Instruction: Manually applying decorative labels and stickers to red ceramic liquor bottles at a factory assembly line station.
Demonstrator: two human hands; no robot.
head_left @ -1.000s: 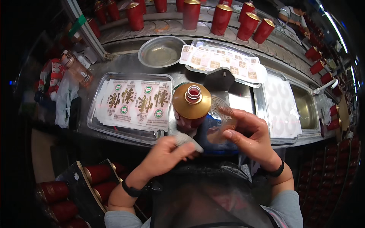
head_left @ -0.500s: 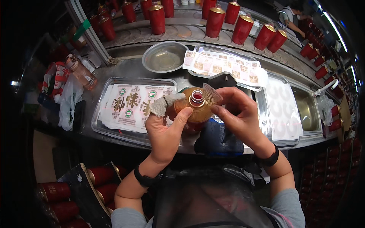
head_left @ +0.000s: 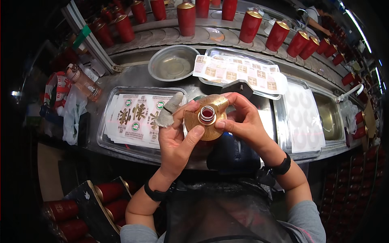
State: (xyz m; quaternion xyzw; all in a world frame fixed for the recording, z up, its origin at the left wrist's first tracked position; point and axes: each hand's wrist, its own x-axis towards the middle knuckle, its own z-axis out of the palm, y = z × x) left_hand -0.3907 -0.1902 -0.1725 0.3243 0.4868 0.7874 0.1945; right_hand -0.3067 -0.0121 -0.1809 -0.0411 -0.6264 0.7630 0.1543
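A red bottle with a gold shoulder (head_left: 216, 103) and an open silver-ringed neck (head_left: 207, 114) is held upright, its mouth facing up at me. My left hand (head_left: 177, 143) is closed round its left side, the thumb on the shoulder; grey cloth covers (head_left: 165, 117) sit on some of its fingers. On the right side, my right hand (head_left: 245, 121) presses thumb and index finger against the shoulder. A patterned gold film lies over the shoulder there; its edges are hard to make out. Most of the red body is hidden beneath the shoulder and hands.
A metal tray (head_left: 101, 137) of printed sheets lies left, a steel bowl (head_left: 173, 62) behind it. Another tray (head_left: 279, 96) holds gold-printed sheets; white sheets (head_left: 304, 121) lie right, near a sink (head_left: 333, 125). Red bottles (head_left: 187, 20) stand along a conveyor. A person works far right.
The gold film that stood up from the shoulder between my right fingers now lies against it. The right fingers have come down onto the bottle. Bottles on the conveyor have shifted.
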